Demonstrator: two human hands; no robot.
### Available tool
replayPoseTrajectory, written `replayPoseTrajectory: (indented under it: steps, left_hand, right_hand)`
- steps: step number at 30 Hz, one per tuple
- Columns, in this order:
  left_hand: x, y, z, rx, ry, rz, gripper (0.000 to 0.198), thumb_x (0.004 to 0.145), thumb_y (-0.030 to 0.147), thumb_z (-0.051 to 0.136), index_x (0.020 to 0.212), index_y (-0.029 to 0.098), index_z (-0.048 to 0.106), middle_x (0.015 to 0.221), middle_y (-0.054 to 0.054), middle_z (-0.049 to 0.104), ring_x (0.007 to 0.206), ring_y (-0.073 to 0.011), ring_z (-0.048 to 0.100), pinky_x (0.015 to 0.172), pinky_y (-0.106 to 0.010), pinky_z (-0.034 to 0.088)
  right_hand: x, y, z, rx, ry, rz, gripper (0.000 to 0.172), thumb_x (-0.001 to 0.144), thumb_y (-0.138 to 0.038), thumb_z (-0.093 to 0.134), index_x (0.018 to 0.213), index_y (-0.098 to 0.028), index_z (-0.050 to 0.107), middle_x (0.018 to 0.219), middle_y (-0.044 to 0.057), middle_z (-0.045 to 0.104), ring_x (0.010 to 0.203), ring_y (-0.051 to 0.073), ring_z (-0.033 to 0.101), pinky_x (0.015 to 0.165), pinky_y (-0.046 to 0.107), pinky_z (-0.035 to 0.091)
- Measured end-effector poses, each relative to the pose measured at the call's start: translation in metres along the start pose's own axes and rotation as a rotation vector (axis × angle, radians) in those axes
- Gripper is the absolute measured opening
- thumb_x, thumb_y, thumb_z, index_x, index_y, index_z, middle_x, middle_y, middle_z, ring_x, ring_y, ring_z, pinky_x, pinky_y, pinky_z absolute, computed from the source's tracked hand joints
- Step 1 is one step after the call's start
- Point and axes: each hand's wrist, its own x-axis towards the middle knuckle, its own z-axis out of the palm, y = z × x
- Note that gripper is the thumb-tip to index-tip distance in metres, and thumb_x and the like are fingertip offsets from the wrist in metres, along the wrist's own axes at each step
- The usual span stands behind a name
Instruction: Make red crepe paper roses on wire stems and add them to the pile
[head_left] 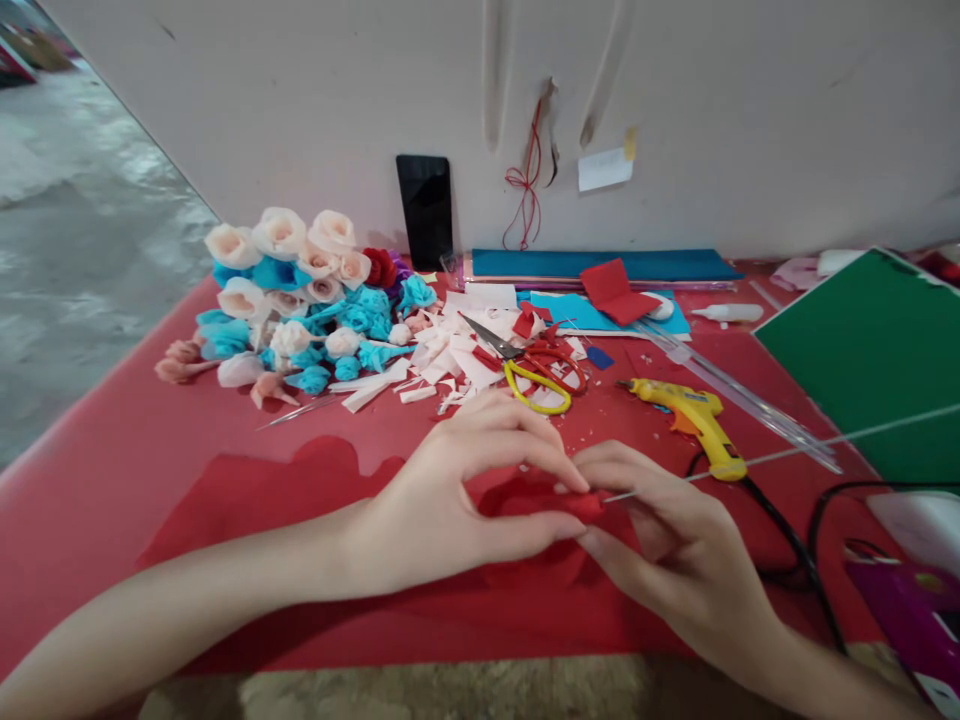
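My left hand (457, 490) and my right hand (667, 540) meet at the table's near edge, both pinched on a small roll of red crepe paper (547, 500). The roll sits at the end of a thin white stick (810, 445) that runs off to the right. A large scalloped sheet of red crepe paper (270, 490) lies under my left forearm and both hands.
The red table (97, 440) holds a pile of pink, white and blue paper roses (300, 290), white paper scraps (442, 360), scissors (525, 370), a yellow glue gun (694, 415) with black cord, a green board (870, 360), blue sheets (600, 265) and a black phone (425, 208) leaning on the wall.
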Motion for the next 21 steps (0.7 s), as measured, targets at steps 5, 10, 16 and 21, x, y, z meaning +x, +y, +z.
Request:
replayPoseTrajectory:
  steps: [5, 10, 16, 21]
  left_hand:
    - [0.0016, -0.002, -0.0024, 0.043, -0.043, 0.034, 0.027, 0.067, 0.022, 0.073, 0.09, 0.014, 0.063, 0.088, -0.005, 0.063, 0.085, -0.0148, 0.056, 0.082, -0.03, 0.047]
    - [0.0029, 0.0003, -0.0069, -0.046, -0.043, 0.012, 0.013, 0.08, 0.019, 0.058, 0.091, 0.014, 0.063, 0.088, -0.005, 0.063, 0.087, -0.0141, 0.056, 0.082, -0.029, 0.047]
    - [0.0027, -0.0052, -0.003, 0.0, 0.017, -0.002, 0.011, 0.078, 0.021, 0.062, 0.087, 0.014, 0.062, 0.085, -0.005, 0.065, 0.086, -0.0138, 0.057, 0.084, -0.029, 0.045]
    - [0.002, -0.007, -0.0002, 0.089, 0.02, 0.067, 0.018, 0.072, 0.02, 0.068, 0.087, 0.014, 0.06, 0.085, -0.004, 0.066, 0.085, -0.0143, 0.057, 0.083, -0.031, 0.045]
  right_hand:
    - [0.0001, 0.006, -0.0016, -0.05, 0.05, -0.006, 0.022, 0.075, -0.014, 0.064, 0.093, -0.025, 0.058, 0.088, 0.001, 0.064, 0.086, 0.014, 0.061, 0.077, 0.024, 0.051]
    - [0.0022, 0.007, -0.0007, 0.02, 0.052, -0.011, 0.021, 0.076, -0.014, 0.064, 0.094, -0.024, 0.059, 0.085, 0.0, 0.063, 0.082, 0.012, 0.059, 0.072, 0.021, 0.051]
    - [0.0022, 0.0034, 0.0007, 0.067, 0.054, 0.08, 0.017, 0.076, -0.013, 0.062, 0.09, -0.023, 0.061, 0.085, -0.001, 0.066, 0.072, 0.011, 0.062, 0.066, 0.019, 0.052]
    - [0.0014, 0.004, 0.0012, 0.04, 0.073, 0.065, 0.02, 0.072, -0.008, 0.063, 0.088, -0.022, 0.062, 0.084, -0.001, 0.067, 0.074, 0.011, 0.064, 0.069, 0.018, 0.053]
